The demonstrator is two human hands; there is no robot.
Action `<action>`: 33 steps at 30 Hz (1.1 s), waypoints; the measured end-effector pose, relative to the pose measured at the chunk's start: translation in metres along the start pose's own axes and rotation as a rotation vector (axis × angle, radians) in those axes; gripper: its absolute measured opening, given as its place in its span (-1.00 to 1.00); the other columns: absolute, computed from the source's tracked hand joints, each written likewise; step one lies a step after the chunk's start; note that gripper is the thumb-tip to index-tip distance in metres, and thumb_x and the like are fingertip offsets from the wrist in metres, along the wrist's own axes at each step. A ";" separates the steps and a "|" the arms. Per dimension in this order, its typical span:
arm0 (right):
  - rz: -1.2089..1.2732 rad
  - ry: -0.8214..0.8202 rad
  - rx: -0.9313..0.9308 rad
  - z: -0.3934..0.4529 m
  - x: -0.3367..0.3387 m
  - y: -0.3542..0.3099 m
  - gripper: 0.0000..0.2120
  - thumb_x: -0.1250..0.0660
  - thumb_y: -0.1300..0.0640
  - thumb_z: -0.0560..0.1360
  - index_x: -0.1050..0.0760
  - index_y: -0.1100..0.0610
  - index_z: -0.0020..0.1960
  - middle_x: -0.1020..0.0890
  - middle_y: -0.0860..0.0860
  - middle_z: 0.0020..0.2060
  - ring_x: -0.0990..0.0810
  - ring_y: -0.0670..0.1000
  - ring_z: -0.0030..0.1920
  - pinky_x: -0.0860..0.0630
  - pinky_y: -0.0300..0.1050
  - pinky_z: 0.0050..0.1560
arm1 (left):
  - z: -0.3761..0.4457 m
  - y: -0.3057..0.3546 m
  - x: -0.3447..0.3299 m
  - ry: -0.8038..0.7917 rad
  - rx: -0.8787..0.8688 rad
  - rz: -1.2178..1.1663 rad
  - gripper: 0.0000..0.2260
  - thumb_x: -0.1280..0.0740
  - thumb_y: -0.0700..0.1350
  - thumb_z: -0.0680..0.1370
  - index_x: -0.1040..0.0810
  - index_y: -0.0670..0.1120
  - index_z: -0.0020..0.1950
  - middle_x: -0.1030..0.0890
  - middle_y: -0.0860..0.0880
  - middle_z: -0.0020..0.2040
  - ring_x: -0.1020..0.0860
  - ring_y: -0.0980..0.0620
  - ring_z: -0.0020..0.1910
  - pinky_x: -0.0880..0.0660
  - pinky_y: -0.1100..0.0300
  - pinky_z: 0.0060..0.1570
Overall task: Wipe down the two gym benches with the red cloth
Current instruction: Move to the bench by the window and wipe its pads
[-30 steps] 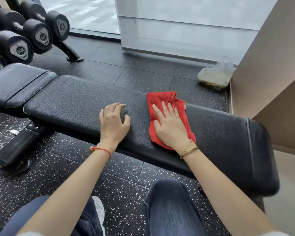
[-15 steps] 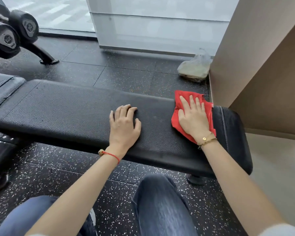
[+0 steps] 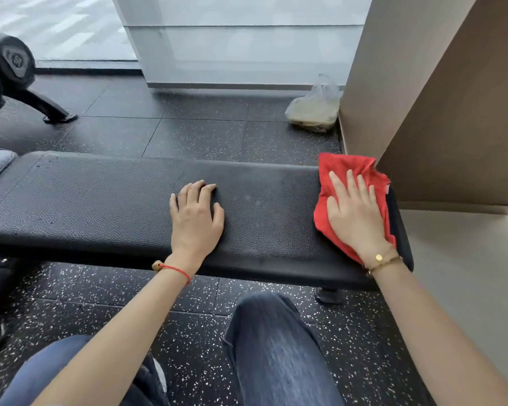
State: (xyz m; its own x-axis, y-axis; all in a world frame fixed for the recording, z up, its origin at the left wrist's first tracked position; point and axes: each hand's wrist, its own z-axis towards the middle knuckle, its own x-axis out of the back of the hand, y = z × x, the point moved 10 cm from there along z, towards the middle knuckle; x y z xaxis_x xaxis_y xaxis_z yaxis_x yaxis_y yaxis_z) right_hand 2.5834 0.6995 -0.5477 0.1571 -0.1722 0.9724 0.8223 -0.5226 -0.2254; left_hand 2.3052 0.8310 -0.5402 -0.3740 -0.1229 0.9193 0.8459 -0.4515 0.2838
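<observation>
Two knees in blue jeans (image 3: 276, 347), closest of all, just in front of the bench (image 3: 100, 206). Speckled black floor (image 3: 188, 133) under the knees and past the bench too.

On the bench surface, left hand (image 3: 195, 218) resting near the middle, fingers a little bent, holding nothing. Looks like it is there just to lean on. Right hand (image 3: 355, 212) lying flat with straight fingers on top of the red cloth (image 3: 349, 171), pressing it down. Red cloth bunched at the far right end of the bench, a bit of it sticking out over the end edge.

Step in hand, by the look of it: wiping the top of this bench, at the very end of a stroke. Next move probably calls for sliding the cloth back along the bench toward the middle and the left end, or down over the rounded end edge. Left hand sits right in that path, so likely has to lift or shift first.

Not much room past the right end of the bench: brown wall (image 3: 452, 127) very close there. Lots of open bench to the left. Front and back edges of the bench both within easy reach.

Beyond the bench, a plastic bag (image 3: 314, 109) on the floor by the wall. Far left of the bench, dumbbells (image 3: 6, 65) on a rack.
</observation>
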 end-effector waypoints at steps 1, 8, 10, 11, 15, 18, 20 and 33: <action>0.017 -0.015 -0.043 0.012 0.001 0.007 -0.47 -0.03 0.04 0.64 -0.03 -0.03 0.58 -0.03 0.14 0.58 0.03 0.17 0.57 0.16 0.10 0.55 | 0.000 0.000 0.000 -0.001 0.000 -0.005 -0.62 -0.21 -0.06 0.58 -0.41 -0.08 0.40 -0.40 -0.08 0.42 -0.28 -0.10 0.46 -0.09 -0.17 0.50; 0.052 0.042 -0.064 -0.033 0.007 0.032 -0.47 -0.05 0.03 0.62 -0.05 -0.04 0.58 -0.05 0.16 0.57 -0.01 0.17 0.57 0.14 0.10 0.56 | 0.000 0.001 0.000 -0.011 -0.001 -0.001 -0.62 -0.21 -0.07 0.59 -0.40 -0.08 0.41 -0.40 -0.09 0.43 -0.28 -0.11 0.46 -0.09 -0.17 0.50; 0.048 0.057 -0.068 -0.057 0.008 0.041 -0.46 -0.07 0.03 0.62 -0.05 -0.07 0.58 -0.07 0.14 0.57 -0.01 0.16 0.57 0.14 0.08 0.56 | -0.001 0.001 -0.001 -0.015 -0.002 0.005 -0.61 -0.20 -0.07 0.59 -0.40 -0.09 0.42 -0.39 -0.09 0.43 -0.27 -0.11 0.47 -0.08 -0.18 0.50; 0.046 0.052 -0.070 -0.063 0.008 0.044 -0.46 -0.07 0.03 0.62 -0.04 -0.08 0.58 -0.06 0.13 0.57 0.00 0.15 0.57 0.15 0.07 0.56 | -0.001 0.002 -0.001 -0.017 0.000 0.006 -0.61 -0.20 -0.07 0.59 -0.39 -0.09 0.42 -0.39 -0.09 0.44 -0.26 -0.11 0.47 -0.08 -0.18 0.51; 0.024 0.025 -0.058 -0.044 0.006 0.038 -0.46 -0.02 0.01 0.62 -0.01 -0.09 0.58 -0.01 0.13 0.58 0.05 0.15 0.58 0.20 0.07 0.56 | -0.002 0.003 -0.001 -0.022 0.012 0.016 -0.60 -0.19 -0.08 0.60 -0.37 -0.09 0.44 -0.36 -0.09 0.45 -0.24 -0.11 0.48 -0.05 -0.16 0.52; 0.022 -0.008 -0.044 -0.005 0.001 0.025 -0.46 0.00 0.02 0.63 0.01 -0.08 0.58 0.02 0.14 0.58 0.07 0.17 0.57 0.20 0.10 0.56 | -0.002 0.004 -0.001 -0.022 0.018 0.019 -0.60 -0.19 -0.08 0.59 -0.37 -0.09 0.43 -0.37 -0.10 0.45 -0.24 -0.11 0.48 -0.04 -0.16 0.52; 0.007 -0.020 -0.013 0.017 -0.002 0.007 -0.46 0.00 0.03 0.63 0.01 -0.05 0.59 0.01 0.16 0.58 0.07 0.19 0.57 0.19 0.12 0.56 | -0.002 0.004 -0.002 -0.019 0.022 0.017 -0.60 -0.19 -0.08 0.59 -0.38 -0.09 0.43 -0.37 -0.10 0.45 -0.25 -0.11 0.48 -0.04 -0.16 0.52; 0.088 -0.077 0.560 -0.052 -0.025 -0.117 -0.45 -0.08 0.01 0.60 -0.07 -0.09 0.57 -0.07 0.05 0.58 0.00 0.06 0.58 0.16 -0.01 0.56 | 0.000 0.000 -0.001 0.046 0.033 -0.037 -0.64 -0.26 -0.10 0.57 -0.46 -0.08 0.37 -0.45 -0.09 0.40 -0.32 -0.12 0.44 -0.11 -0.14 0.50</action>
State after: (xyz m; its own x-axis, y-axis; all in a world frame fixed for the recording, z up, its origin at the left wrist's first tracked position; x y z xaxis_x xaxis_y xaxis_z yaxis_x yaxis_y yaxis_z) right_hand 2.4546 0.7212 -0.5490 0.2607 -0.1227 0.9576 0.9653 0.0166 -0.2606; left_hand 2.3053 0.8313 -0.5411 -0.4216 -0.1476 0.8947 0.8430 -0.4274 0.3267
